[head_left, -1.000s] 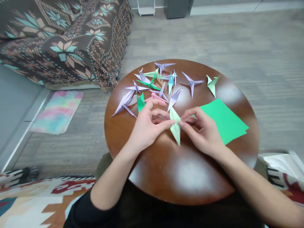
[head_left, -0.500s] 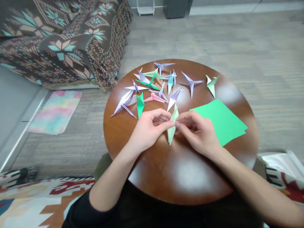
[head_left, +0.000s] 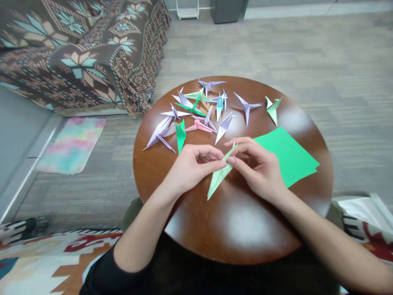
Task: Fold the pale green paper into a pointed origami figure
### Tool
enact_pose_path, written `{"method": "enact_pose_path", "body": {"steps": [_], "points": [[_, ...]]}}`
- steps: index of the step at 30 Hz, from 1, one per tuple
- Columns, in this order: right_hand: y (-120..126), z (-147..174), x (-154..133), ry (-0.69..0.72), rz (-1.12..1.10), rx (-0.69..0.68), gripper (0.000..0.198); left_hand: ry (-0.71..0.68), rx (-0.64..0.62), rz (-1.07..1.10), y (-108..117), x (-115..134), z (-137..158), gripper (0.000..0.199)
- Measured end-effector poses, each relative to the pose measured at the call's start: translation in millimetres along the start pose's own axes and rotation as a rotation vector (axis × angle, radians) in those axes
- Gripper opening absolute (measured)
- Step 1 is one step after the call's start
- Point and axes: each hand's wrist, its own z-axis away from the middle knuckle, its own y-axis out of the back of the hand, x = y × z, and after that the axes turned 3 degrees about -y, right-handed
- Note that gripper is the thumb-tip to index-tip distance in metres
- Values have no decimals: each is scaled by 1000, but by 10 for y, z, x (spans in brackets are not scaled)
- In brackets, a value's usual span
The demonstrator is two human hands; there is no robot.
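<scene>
A pale green piece of folded origami paper, long and pointed, is held above the table between my two hands. My left hand pinches its left side between thumb and fingers. From the right, my right hand grips the upper part with thumb and fingertips. The paper slants, its lower tip towards the front left. Just beyond my hands lie a light purple paper crane, a pink paper crane and a bright green paper crane. Fingers hide part of the folded paper's upper half.
Several more folded cranes in purple, green and blue crowd the far left of the round brown table. A pale green crane stands at the far right. Green paper sheets lie beside my right hand. A patterned sofa is beyond.
The folded paper has turned from nearly upright to a slant, its lower tip moving left and nearer me. My right fingers have shifted to its upper end.
</scene>
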Motion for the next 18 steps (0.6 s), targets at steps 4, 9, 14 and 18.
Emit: {"method": "enact_pose_path", "body": {"steps": [4,9,14,18], "points": [[15,-11,-12,2,-7,-15,7,31,-50,18,4,26,4,23],[18,-36,-12,9,4,87,10,0,-58,21,3,30,13,24],[19,-25,-15,-9,-13,69,8,120,-182,114,-18,26,41,32],[14,-6,-9,-20,-5,24,7,150,-225,91,-13,23,50,35]]}}
